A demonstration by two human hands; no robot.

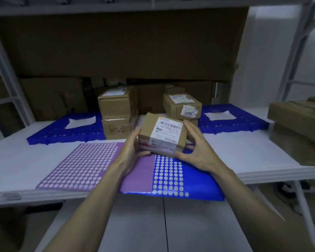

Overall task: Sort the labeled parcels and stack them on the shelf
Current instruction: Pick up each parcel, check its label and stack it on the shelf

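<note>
A small brown parcel (162, 135) with a white barcode label is held between both hands just above the shelf's front mats. My left hand (133, 151) grips its left side, thumb underneath. My right hand (195, 151) grips its right side with the fingers behind and the thumb at the front corner. Behind it to the left stands a stack of two labeled boxes (116, 113), the lower one marked "6-2". To the right behind sits another labeled box (182, 108) on top of one more box.
The white shelf board (16, 157) carries a purple perforated mat (84, 164), a blue mat (198, 182) at the front, and two blue grid pallets (62, 130) (244, 120) further back. Large cartons line the rear. More boxes (298, 120) are stacked at the right edge.
</note>
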